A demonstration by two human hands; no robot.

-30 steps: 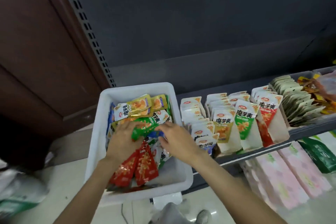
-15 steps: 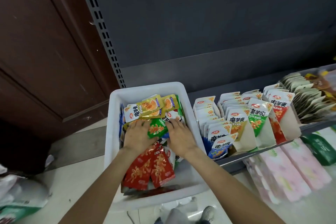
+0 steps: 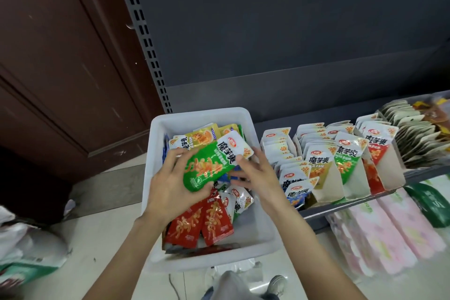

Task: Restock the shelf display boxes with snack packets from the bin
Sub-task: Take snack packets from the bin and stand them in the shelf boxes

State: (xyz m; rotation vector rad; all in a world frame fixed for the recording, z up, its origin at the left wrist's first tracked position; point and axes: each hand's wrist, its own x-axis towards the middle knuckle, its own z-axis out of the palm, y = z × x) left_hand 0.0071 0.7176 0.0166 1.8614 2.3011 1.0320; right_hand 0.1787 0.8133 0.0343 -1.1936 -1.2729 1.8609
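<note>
A white plastic bin [image 3: 265, 229] stands at the shelf's left end, holding loose snack packets in red, yellow, green and blue. My left hand [image 3: 170, 185] grips a green packet [image 3: 209, 165], lifted above the pile and tilted. My right hand [image 3: 258, 173] is beside the packet's right edge, fingers spread, fingertips touching it. To the right, white display boxes [image 3: 328, 178] stand in a row on the shelf, filled with upright packets in blue, yellow, green and red.
A grey shelf edge [image 3: 365, 202] runs under the boxes, with pink and green packs [image 3: 389, 231] on the tier below. Stacked pale sachets [image 3: 414, 134] sit at far right. A brown door [image 3: 60, 56] is on the left; bags [image 3: 29, 251] lie on the floor.
The green packet has been pulled up out of the pile by my left hand. My right hand has opened and shifted to the packet's right side. The view has moved closer.
</note>
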